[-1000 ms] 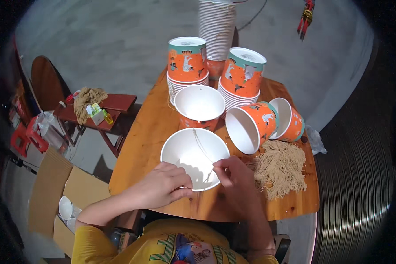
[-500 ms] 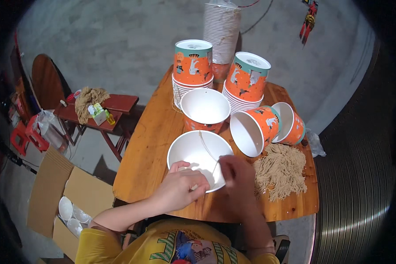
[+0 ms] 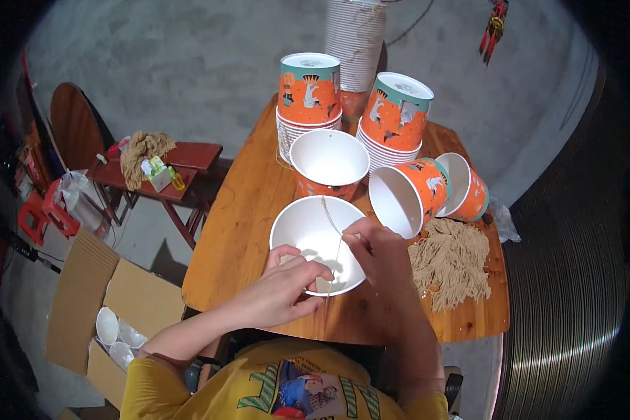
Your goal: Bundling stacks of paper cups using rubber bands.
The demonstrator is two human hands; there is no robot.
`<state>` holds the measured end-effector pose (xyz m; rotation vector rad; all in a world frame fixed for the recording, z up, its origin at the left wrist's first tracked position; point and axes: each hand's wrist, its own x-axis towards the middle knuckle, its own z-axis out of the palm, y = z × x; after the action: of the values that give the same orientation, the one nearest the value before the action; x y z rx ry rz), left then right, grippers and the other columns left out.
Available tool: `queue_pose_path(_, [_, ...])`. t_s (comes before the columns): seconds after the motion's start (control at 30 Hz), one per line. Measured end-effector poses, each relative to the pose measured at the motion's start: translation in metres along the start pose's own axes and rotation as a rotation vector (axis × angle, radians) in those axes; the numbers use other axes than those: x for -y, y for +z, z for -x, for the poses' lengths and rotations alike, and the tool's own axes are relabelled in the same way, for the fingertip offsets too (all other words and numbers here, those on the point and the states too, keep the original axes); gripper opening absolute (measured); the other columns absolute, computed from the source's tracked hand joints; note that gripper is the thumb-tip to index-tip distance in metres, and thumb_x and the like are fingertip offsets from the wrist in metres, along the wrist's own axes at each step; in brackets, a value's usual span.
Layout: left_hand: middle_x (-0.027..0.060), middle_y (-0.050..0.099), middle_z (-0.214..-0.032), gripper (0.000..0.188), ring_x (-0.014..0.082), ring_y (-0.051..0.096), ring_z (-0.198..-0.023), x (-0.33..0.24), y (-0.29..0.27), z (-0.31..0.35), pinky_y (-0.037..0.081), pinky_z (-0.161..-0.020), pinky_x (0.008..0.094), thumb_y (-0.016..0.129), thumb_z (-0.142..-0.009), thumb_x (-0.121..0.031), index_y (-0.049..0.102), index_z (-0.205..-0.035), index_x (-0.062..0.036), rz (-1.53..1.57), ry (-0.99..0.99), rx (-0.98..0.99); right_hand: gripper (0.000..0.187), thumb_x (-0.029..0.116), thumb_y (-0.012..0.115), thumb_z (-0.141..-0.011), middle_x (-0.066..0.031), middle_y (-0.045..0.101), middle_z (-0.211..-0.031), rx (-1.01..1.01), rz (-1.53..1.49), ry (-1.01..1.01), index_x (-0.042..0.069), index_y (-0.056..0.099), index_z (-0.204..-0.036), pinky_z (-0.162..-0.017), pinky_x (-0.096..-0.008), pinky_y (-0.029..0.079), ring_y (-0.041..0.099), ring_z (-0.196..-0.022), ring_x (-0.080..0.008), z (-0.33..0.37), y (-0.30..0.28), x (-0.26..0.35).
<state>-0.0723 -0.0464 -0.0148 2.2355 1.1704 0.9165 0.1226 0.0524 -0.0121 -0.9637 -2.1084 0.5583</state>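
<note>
In front of me a white-lined paper bucket (image 3: 292, 231) stands mouth up near the table's front edge. A thin beige cord (image 3: 332, 222) runs from its far rim across the mouth, and a length of it hangs by the near rim. My left hand (image 3: 287, 285) is closed over the near-left rim, fingers inside and thumb outside, close to the cord. At the right rim my right hand (image 3: 379, 253) pinches the cord between thumb and fingers. Beyond stands another open bucket (image 3: 329, 157). Right of my right hand lies a bundle of beige cords (image 3: 451, 262).
Two inverted orange stacks, a left stack (image 3: 309, 94) and a right stack (image 3: 397, 115), stand farther back on the wooden table (image 3: 234, 238). Two buckets lie tipped on their sides (image 3: 427, 192). An open cardboard box (image 3: 143, 297) holds white cups at lower left. A red bench (image 3: 196, 155) stands left.
My right hand has risen slightly along the cord, and the cord's lower length now shows over the near rim. The left hand's fingers have spread a little; the whole view has shifted slightly.
</note>
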Motion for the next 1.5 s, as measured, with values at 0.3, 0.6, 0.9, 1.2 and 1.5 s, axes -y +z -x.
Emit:
queue_pose_path(0.3, [0.0038, 0.05, -0.086, 0.015, 0.0214, 0.051, -0.088, 0.008, 0.0, 0.001, 0.028, -0.094, 0.0402, 0.065, -0.082, -0.013, 0.058, -0.096, -0.0116, -0.11, 0.185, 0.036, 0.013, 0.023, 0.063, -0.086, -0.0138, 0.063, -0.071, 0.215, 0.157, -0.088, 0.011, 0.064, -0.089, -0.061, -0.0394, 0.049, 0.064, -0.069, -0.0317, -0.013, 0.007, -0.002])
queue_pose_path(0.6, [0.0027, 0.052, -0.087, 0.012, 0.018, 0.052, -0.086, 0.009, -0.054, -0.009, 0.041, -0.08, 0.0308, 0.061, -0.089, -0.015, 0.062, -0.095, -0.0051, 0.233, -0.076, -0.217, 0.027, 0.024, 0.052, -0.094, -0.0004, 0.057, -0.073, 0.714, -0.536, 0.242, 0.004, 0.062, -0.108, -0.064, -0.0276, 0.044, 0.056, -0.071, -0.0124, -0.011, -0.02, -0.014])
queue_pose_path(0.9, [0.0092, 0.066, -0.098, 0.025, 0.016, 0.066, -0.084, 0.046, -0.137, -0.05, 0.055, -0.075, 0.0279, 0.053, -0.094, -0.017, 0.058, -0.109, 0.0026, 1.401, -0.463, -0.263, 0.035, 0.029, 0.045, -0.095, -0.0055, 0.064, -0.104, 0.472, -0.846, 0.362, 0.006, 0.058, -0.117, -0.077, -0.027, 0.048, 0.06, -0.091, -0.0152, -0.029, 0.002, -0.01])
queue_pose_path(1.2, [0.0144, 0.063, -0.11, 0.028, 0.0241, 0.065, -0.093, 0.095, -0.175, -0.075, 0.054, -0.088, 0.0362, 0.051, -0.094, -0.016, 0.055, -0.115, 0.0034, 1.5, -0.185, -0.459, 0.04, 0.03, 0.042, -0.1, -0.0083, 0.059, -0.122, 0.31, -1.447, 0.286, 0.007, 0.042, -0.132, -0.091, -0.0335, 0.051, 0.059, -0.11, -0.0192, -0.136, 0.007, 0.027])
queue_pose_path(1.5, [0.0171, 0.025, -0.149, 0.105, 0.0277, 0.025, -0.137, 0.122, -0.209, -0.19, 0.02, -0.112, 0.0441, 0.068, -0.081, -0.05, -0.002, -0.15, -0.0141, 0.504, -0.001, -0.627, 0.033, 0.033, 0.06, -0.092, -0.0014, 0.059, -0.105, -0.032, -1.685, 0.248, 0.009, 0.054, -0.115, -0.059, -0.0181, 0.045, 0.053, -0.075, -0.0063, -0.261, 0.017, -0.006])
